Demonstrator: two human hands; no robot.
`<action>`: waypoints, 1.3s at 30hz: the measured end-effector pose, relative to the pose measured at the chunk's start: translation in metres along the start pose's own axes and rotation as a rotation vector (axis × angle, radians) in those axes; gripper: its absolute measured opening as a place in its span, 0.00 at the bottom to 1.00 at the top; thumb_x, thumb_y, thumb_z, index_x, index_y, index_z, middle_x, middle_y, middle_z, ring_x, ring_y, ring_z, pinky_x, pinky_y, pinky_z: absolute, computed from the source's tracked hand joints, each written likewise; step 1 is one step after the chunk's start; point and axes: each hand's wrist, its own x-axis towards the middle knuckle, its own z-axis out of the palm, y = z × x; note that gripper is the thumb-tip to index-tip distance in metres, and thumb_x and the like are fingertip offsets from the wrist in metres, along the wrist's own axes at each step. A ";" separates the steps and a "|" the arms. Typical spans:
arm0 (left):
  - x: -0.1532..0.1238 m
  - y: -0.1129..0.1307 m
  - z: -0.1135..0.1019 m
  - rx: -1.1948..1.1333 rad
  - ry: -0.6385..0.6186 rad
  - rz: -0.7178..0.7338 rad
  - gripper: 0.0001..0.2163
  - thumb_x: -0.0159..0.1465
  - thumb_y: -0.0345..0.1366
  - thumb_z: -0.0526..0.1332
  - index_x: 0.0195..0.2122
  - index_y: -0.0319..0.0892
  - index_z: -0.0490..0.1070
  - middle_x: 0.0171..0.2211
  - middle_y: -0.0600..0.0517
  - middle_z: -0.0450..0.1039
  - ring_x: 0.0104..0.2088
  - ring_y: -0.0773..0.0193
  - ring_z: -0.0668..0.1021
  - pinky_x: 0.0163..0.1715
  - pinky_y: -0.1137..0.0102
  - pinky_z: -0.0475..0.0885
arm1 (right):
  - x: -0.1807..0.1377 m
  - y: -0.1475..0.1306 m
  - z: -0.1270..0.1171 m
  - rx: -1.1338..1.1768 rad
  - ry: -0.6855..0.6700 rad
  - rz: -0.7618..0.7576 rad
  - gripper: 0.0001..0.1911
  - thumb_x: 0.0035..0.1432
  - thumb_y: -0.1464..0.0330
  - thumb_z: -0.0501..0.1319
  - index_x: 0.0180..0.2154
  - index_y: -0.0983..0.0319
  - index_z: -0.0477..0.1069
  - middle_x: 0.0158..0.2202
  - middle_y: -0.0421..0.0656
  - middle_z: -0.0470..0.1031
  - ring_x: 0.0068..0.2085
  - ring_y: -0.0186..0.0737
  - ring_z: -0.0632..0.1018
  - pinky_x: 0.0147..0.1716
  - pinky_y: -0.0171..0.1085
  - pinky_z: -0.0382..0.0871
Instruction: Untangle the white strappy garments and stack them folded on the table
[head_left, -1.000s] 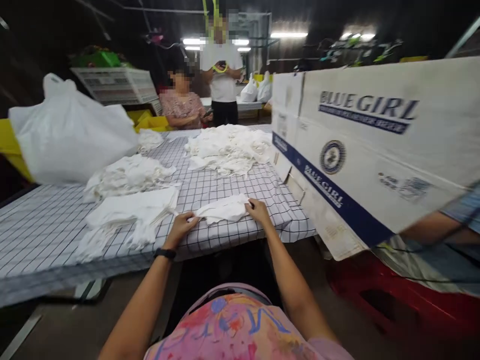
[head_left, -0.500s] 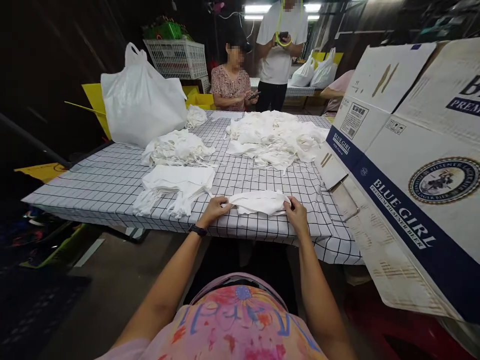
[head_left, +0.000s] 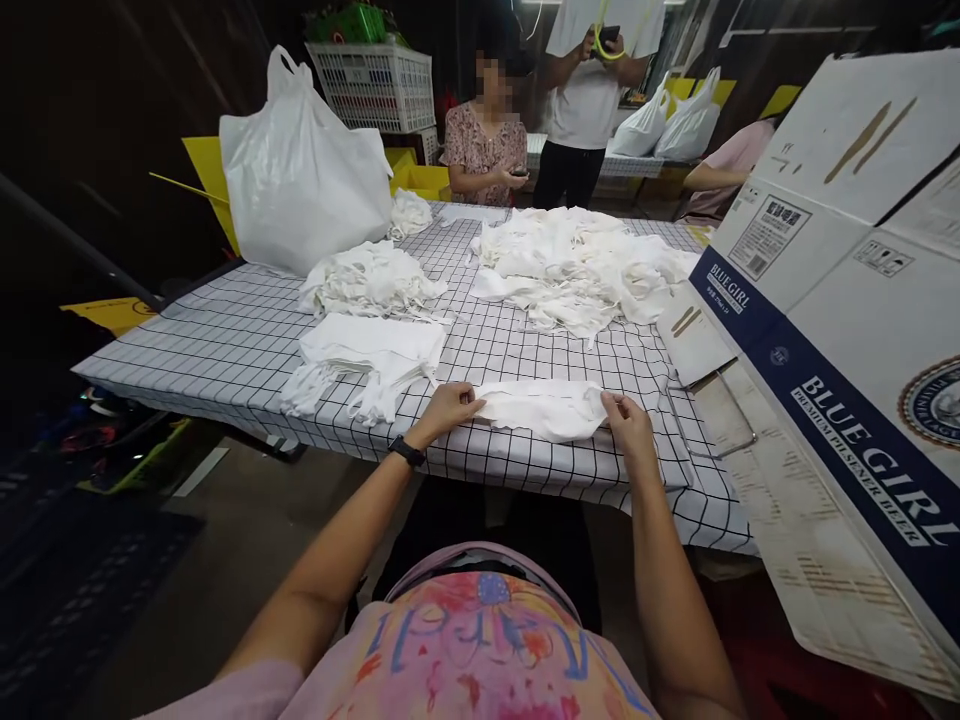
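A white cloth piece (head_left: 541, 408) stretches flat between my two hands, low over the near edge of the table. My left hand (head_left: 450, 408) pinches its left end, with a dark band on that wrist. Its right end is pinched between the thumb and fingers of my right hand (head_left: 628, 420). Just left of my left hand lies a neat stack of white cloth pieces (head_left: 375, 345) with strips hanging toward the edge. Behind that stack sits a loose heap of white cloth (head_left: 367, 280). A larger tangled pile (head_left: 585, 265) lies farther back.
A grid-patterned tablecloth (head_left: 202, 315) covers the table. A full white plastic bag (head_left: 300, 180) stands at the back left. On the right, a large cardboard box (head_left: 810, 300) leans along the table edge. Two people (head_left: 487, 150) are across the table, and another person's arm shows at right.
The cloth between my hands has been pulled wider and flatter. My view has shifted, moving most things rightward. The seated person's hands have lowered slightly with the phone.
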 end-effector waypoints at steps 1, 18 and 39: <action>0.002 0.001 0.002 0.025 0.010 -0.015 0.13 0.61 0.45 0.64 0.26 0.43 0.69 0.22 0.55 0.68 0.26 0.63 0.70 0.28 0.70 0.61 | 0.002 -0.002 0.002 -0.051 0.004 -0.002 0.30 0.53 0.41 0.61 0.37 0.61 0.77 0.26 0.42 0.72 0.29 0.41 0.69 0.32 0.39 0.64; 0.017 0.030 -0.008 0.131 0.324 -0.103 0.09 0.68 0.34 0.57 0.38 0.40 0.78 0.31 0.47 0.78 0.35 0.55 0.77 0.33 0.66 0.66 | 0.010 -0.016 -0.035 -0.281 0.093 -0.104 0.25 0.44 0.65 0.59 0.43 0.63 0.84 0.34 0.47 0.82 0.33 0.47 0.78 0.40 0.44 0.71; -0.037 -0.024 0.013 0.231 0.285 0.069 0.07 0.60 0.27 0.58 0.34 0.43 0.74 0.30 0.49 0.73 0.40 0.53 0.73 0.45 0.59 0.70 | -0.017 0.024 -0.006 -0.283 -0.054 -0.322 0.24 0.46 0.67 0.55 0.42 0.60 0.82 0.40 0.46 0.81 0.31 0.43 0.74 0.37 0.43 0.71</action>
